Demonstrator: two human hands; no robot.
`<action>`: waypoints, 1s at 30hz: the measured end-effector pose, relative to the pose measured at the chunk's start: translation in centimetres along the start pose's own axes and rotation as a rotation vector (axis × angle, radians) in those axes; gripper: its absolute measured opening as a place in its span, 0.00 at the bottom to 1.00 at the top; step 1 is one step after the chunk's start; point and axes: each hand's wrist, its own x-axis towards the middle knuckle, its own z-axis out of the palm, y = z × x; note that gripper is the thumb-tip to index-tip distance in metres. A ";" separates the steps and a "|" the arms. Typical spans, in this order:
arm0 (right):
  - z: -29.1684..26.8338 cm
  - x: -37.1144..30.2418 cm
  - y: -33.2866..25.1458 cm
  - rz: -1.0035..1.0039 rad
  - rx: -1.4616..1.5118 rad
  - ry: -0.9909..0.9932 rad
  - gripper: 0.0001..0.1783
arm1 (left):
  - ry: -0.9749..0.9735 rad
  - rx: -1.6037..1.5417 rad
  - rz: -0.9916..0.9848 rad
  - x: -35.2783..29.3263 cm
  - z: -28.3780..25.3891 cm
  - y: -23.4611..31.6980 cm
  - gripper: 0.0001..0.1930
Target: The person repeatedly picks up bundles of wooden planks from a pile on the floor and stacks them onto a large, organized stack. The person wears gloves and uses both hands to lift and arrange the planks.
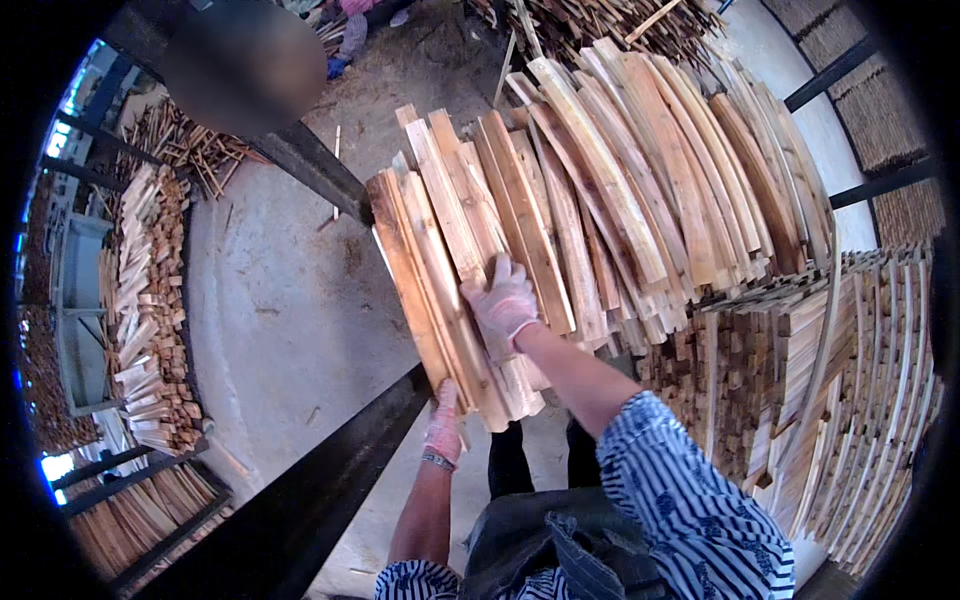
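A wide pile of rough wooden planks lies in front of me, their lengths running away from me. My left hand, in a pale work glove, grips the near end of the leftmost wooden plank; some of its fingers are hidden by the wood. Farther up, my gloved right hand rests on the pile, its fingers bent over the edge of another wooden plank. What lies beneath the right palm is hidden.
A dark metal beam slants beside my left arm, and a dark post stands beyond the pile. Tall stacked planks fill the right side. Another timber stack stands left across the concrete floor. Another person is at the far edge.
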 end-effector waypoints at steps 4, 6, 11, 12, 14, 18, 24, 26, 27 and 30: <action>-2.4 1.4 1.2 0.092 0.270 -0.169 0.58 | -0.211 0.155 0.016 -0.9 0.7 2.4 0.45; -3.2 2.4 1.6 0.082 0.244 -0.221 0.59 | -0.288 0.020 0.135 0.6 2.4 4.0 0.39; -4.9 2.6 0.5 -0.035 0.261 -0.394 0.69 | -0.144 -0.143 0.105 2.6 6.9 7.2 0.44; -5.4 2.0 0.1 -0.074 0.228 -0.428 0.68 | -0.133 -0.112 0.094 1.8 7.1 7.5 0.44; -7.5 1.8 -0.1 -0.043 0.182 -0.479 0.67 | -0.137 -0.091 0.101 -0.6 6.6 7.8 0.43; -10.2 1.5 0.9 -0.001 0.510 -0.507 0.72 | -0.284 -0.338 0.081 -0.9 6.1 9.4 0.40; -8.0 0.4 2.9 -0.124 0.260 -0.549 0.79 | -0.210 -0.334 0.026 3.4 8.8 8.9 0.27; -8.5 -1.5 3.9 -0.085 0.373 -0.641 0.79 | -0.249 -0.437 -0.020 0.2 8.1 6.6 0.25; -9.3 -3.3 4.7 -0.136 0.534 -0.652 0.79 | -0.287 -0.490 0.051 -1.1 8.0 5.9 0.27; -12.5 -9.4 7.9 0.019 0.819 -0.805 0.80 | -0.315 -0.154 0.090 -7.5 6.4 1.9 0.29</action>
